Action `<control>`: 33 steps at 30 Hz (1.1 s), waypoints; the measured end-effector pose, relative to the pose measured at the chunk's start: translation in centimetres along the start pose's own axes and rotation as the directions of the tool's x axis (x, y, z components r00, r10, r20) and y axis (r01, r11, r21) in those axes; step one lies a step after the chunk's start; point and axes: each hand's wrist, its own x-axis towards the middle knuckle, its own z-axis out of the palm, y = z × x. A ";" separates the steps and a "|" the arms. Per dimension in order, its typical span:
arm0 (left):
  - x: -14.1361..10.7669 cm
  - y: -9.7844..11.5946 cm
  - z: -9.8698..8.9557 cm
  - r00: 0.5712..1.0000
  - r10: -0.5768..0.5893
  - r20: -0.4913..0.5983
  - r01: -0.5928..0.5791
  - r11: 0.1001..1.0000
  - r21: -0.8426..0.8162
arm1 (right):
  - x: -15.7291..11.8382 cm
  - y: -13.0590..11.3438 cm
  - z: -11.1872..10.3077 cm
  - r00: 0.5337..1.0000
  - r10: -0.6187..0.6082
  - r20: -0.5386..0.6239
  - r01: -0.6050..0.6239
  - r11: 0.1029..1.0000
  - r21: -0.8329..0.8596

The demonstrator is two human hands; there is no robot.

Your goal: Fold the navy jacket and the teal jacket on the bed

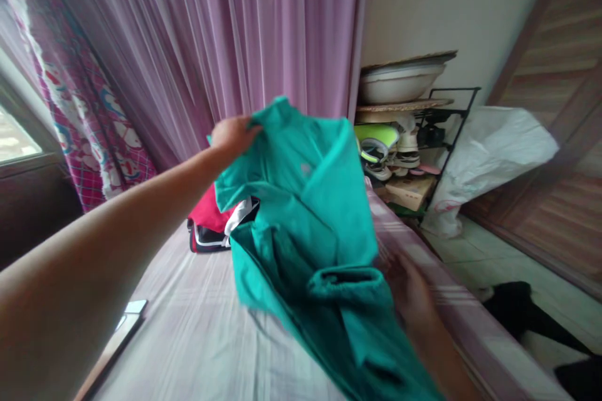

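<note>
A teal long-sleeved garment (305,213) hangs creased in front of me, above the bed. It has a small pale mark on its upper part, and a rolled, open-ended fold faces me lower down. My left hand (235,136) is closed on its upper left edge and holds it up. My right hand (414,291) is low on the right, beside the garment's edge. Motion smears its fingers, and the cloth partly hides them, so I cannot make out a grip. The garment's lower end runs out of the picture at the bottom.
Red, black and white cloth items (209,225) lie behind the garment on the bed (188,313). A flat tablet-like object (117,338) is at lower left. To the right stand a shoe rack (451,138), a white plastic bag (493,150) and dark cloth (512,307) on the floor.
</note>
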 end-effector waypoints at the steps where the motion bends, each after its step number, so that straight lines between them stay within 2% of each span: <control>1: 1.7 -2.0 -1.5 0.975 -0.163 -0.148 0.156 0.986 -0.058 | -0.1 -0.1 0.1 0.999 0.031 -0.011 -0.031 0.999 0.022; 2: 2.8 -3.9 -2.9 0.931 -0.259 -0.257 0.238 0.965 -0.109 | -0.3 -0.3 0.3 0.998 0.055 -0.019 -0.054 0.998 0.042; 3: 3.4 -5.5 -3.9 0.908 -0.282 -0.310 0.252 0.959 -0.132 | -0.5 -0.4 0.5 0.997 0.076 -0.029 -0.074 0.996 0.059; 5: 2.8 -7.6 -4.9 0.894 -0.318 -0.315 0.276 0.946 -0.172 | -0.8 -0.7 1.0 0.993 0.102 -0.050 -0.098 0.992 0.080; 6: 1.9 -8.1 -4.8 0.901 -0.326 -0.284 0.284 0.942 -0.181 | -1.0 -0.9 1.2 0.992 0.111 -0.056 -0.106 0.991 0.084; 8: -0.8 -8.5 -3.4 0.924 -0.335 -0.186 0.305 0.936 -0.173 | -1.3 -1.0 1.5 0.990 0.125 -0.058 -0.119 0.989 0.090; 11: -5.7 -8.8 -0.1 0.974 -0.226 0.018 0.227 0.971 -0.079 | -1.4 -0.9 1.5 0.992 0.115 -0.051 -0.110 0.990 0.086; 13: -9.0 -9.0 1.9 0.973 -0.219 0.068 0.225 0.970 -0.093 | -1.2 -0.7 1.4 0.993 0.104 -0.049 -0.100 0.993 0.069; 14: -10.6 -9.1 2.7 0.968 -0.234 0.090 0.246 0.957 -0.152 | -1.1 -0.6 1.2 0.993 0.103 -0.048 -0.100 0.993 0.061; 16: -13.7 -9.0 3.6 0.946 -0.280 0.165 0.323 0.868 -0.378 | -0.8 -0.4 1.0 0.994 0.102 -0.048 -0.101 0.994 0.038; 19: -18.1 -7.8 3.9 0.911 -0.313 0.269 0.407 0.576 -0.709 | -0.8 -0.2 1.0 0.997 0.064 -0.043 -0.066 0.997 -0.042; 22: -22.1 -6.5 4.1 0.878 -0.355 0.321 0.434 0.307 -0.847 | -1.7 0.1 1.6 1.000 0.012 -0.028 -0.017 0.976 -0.218; 24: -24.4 -6.7 4.4 0.840 -0.393 0.374 0.470 0.182 -0.864 | -2.8 0.4 2.3 1.000 0.001 -0.001 -0.001 0.917 -0.398; 27: -27.3 -9.1 5.4 0.764 -0.464 0.449 0.532 0.059 -0.845 | -4.5 1.3 3.7 0.995 0.032 0.096 0.042 0.735 -0.676; 29: -29.0 -11.4 6.2 0.716 -0.506 0.480 0.561 0.009 -0.828 | -5.6 2.0 4.8 0.980 0.072 0.186 0.105 0.608 -0.787; 31: -30.6 -13.2 7.0 0.684 -0.518 0.515 0.599 -0.005 -0.801 | -6.6 2.9 6.0 0.958 0.095 0.270 0.186 0.513 -0.838; 33: -32.1 -14.2 7.7 0.668 -0.497 0.553 0.647 0.022 -0.762 | -7.7 3.9 7.4 0.932 0.115 0.344 0.266 0.430 -0.863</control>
